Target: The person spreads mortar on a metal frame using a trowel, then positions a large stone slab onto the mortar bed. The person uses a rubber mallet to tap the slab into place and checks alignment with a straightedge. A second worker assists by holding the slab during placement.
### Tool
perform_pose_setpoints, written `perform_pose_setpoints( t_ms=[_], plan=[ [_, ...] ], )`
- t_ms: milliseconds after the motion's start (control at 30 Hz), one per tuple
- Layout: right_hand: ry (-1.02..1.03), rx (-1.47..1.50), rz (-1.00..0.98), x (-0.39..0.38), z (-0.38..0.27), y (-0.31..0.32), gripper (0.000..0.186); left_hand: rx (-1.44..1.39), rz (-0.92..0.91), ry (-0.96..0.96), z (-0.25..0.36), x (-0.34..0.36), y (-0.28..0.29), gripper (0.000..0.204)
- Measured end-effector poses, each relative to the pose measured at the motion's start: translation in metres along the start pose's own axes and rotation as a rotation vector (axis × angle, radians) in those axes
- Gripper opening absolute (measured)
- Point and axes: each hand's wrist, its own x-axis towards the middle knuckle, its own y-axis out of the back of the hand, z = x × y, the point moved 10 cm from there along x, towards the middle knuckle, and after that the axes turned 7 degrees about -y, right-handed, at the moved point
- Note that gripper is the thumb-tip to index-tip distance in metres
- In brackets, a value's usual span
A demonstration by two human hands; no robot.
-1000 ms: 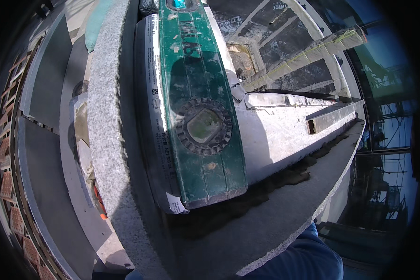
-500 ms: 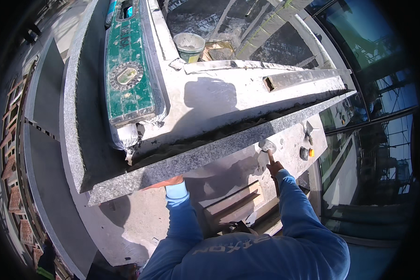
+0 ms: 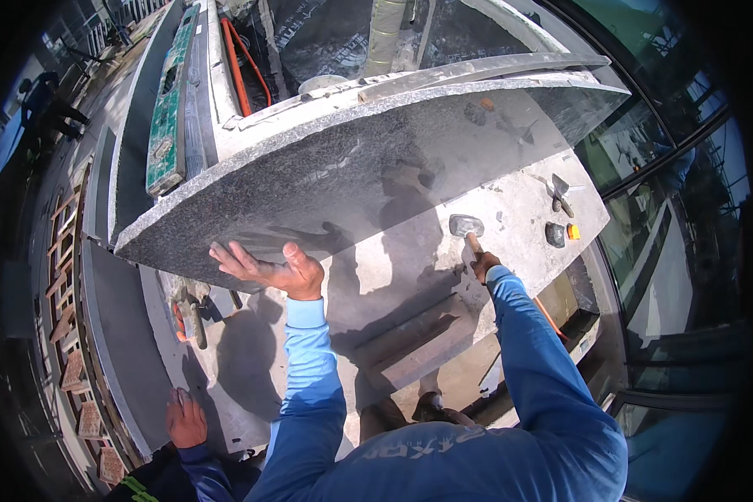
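Note:
A long polished granite slab [image 3: 309, 180] stands on edge across the view, its dark face towards me and mirroring nearby things. My left hand [image 3: 269, 271] is raised at the slab's lower left part, palm turned up and fingers spread, with nothing in it. Whether it touches the stone I cannot tell. In my right hand [image 3: 484, 267] is the wooden handle of a mallet [image 3: 466, 225], whose pale, rounded head is just beyond my fist, over the light ledge [image 3: 393, 259] and apart from the slab.
A trowel [image 3: 558, 194], a dark block [image 3: 555, 235] and an orange-yellow item [image 3: 572, 232] lie on the ledge to the right. Tools [image 3: 194, 314] lie at left, above another person's hand [image 3: 186, 418]. A green level [image 3: 171, 109] rests behind the slab. Glass panels [image 3: 669, 243] border the right.
The view has shifted to show the slab's front face. My left hand, mostly hidden under the slab's edge before, now shows spread fingers. Another person's hand has appeared at lower left.

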Motion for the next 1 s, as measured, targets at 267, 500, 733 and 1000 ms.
perform_pose_setpoints(
  t_ms=[267,500,733,1000],
  plan=[
    [0.238,0.247,0.123,-0.014,0.010,-0.014,0.048,0.407,-0.177,-0.467,-0.011,-0.077,-0.111,0.068],
    [0.687,0.195,0.125,-0.074,-0.018,-0.062,0.040,0.392,-0.009,-0.404,-0.003,-0.081,-0.095,0.061],
    [1.527,-0.477,0.526,-0.119,-0.160,-0.019,0.033,0.440,0.050,-0.423,-0.001,-0.088,-0.095,0.049],
    [1.411,-0.522,0.610,-0.053,-0.239,0.027,0.053,0.409,0.103,-0.471,0.005,-0.092,-0.094,0.048]
  ],
)
